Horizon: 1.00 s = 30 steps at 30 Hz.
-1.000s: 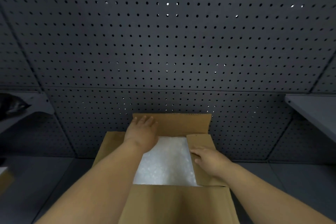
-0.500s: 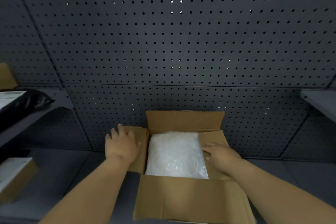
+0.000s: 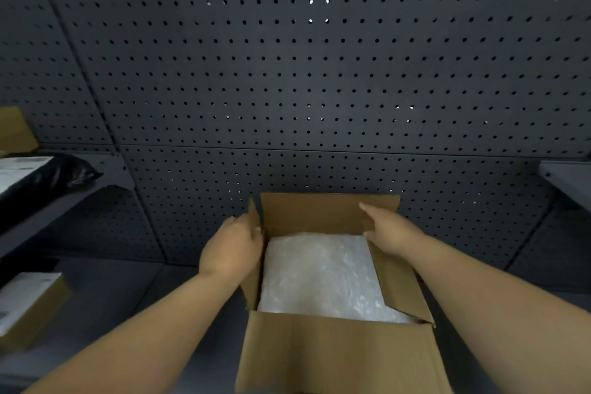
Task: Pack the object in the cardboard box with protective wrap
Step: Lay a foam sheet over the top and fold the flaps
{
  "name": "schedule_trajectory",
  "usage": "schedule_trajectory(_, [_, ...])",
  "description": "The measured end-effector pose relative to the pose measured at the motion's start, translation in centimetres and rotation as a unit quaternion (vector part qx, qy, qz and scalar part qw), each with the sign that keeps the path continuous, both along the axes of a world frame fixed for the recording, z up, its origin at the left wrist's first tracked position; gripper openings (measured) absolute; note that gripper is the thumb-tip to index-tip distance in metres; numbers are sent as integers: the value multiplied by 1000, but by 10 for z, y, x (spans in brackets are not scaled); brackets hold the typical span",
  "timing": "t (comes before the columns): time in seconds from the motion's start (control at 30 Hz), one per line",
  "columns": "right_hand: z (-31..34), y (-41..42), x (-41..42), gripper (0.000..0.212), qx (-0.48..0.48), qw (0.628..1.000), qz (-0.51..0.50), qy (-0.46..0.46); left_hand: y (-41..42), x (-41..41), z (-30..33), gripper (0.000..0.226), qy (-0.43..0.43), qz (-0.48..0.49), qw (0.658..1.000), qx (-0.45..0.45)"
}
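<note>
An open cardboard box (image 3: 335, 352) stands on the dark shelf in front of me. White bubble wrap (image 3: 323, 278) fills its inside and hides whatever lies under it. My left hand (image 3: 232, 248) grips the left flap (image 3: 254, 221), thumb inside and fingers outside; the flap stands almost upright. My right hand (image 3: 391, 230) lies on the far end of the right flap (image 3: 399, 285), which leans inward over the wrap, its fingers reaching onto the raised rear flap (image 3: 307, 211). The front flap hangs toward me.
A dark pegboard wall (image 3: 303, 80) rises right behind the box. On the left, a shelf carries a black bag (image 3: 54, 173) with a white label, and a labelled carton (image 3: 28, 307) sits lower down. A grey shelf edge (image 3: 566, 179) juts in at the right.
My left hand has lifted the left flap from lying outward to nearly upright. My right hand slid farther along the right flap toward the rear flap. The view shifted left.
</note>
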State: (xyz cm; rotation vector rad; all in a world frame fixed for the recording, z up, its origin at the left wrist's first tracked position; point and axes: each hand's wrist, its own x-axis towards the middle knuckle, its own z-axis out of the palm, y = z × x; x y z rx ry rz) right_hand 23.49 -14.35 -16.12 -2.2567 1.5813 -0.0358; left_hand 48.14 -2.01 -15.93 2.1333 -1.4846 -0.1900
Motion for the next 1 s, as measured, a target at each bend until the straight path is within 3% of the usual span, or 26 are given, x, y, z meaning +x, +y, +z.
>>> schedule_trajectory(0.13, [8,-12,4,79,8,1000,-3,10,3,-33,-1,34,18,-54,998,-4])
schedule_trajectory(0.27, [4,-13,1,85,1,1000,2,-5,1,-48,-18,33,-50,-124,989,58])
schedule_trajectory(0.33, [3,-10,0,99,-53,998,-25,-15,-3,-49,-25,34,-82,-142,982,98])
schedule_trajectory(0.47, [6,-6,-1,115,-154,985,-48,60,-12,-47,-33,36,-129,-171,968,133])
schedule_trajectory(0.57, [3,-3,-1,105,-187,978,-27,83,-18,-44,-39,35,-149,-186,959,153])
schedule_trajectory(0.7, [-4,8,-6,66,-251,965,4,72,-24,-36,-41,32,-172,-227,941,184])
schedule_trajectory(0.8, [-9,15,-12,58,-259,961,33,85,-23,-29,-39,30,-275,-240,918,157])
schedule_trajectory(0.9, [-13,20,-16,56,-251,960,60,112,-19,-27,-35,58,-344,-218,910,82])
schedule_trajectory(1.0, [-21,27,-19,49,-218,962,91,137,-20,-28,-30,96,-334,-199,919,57])
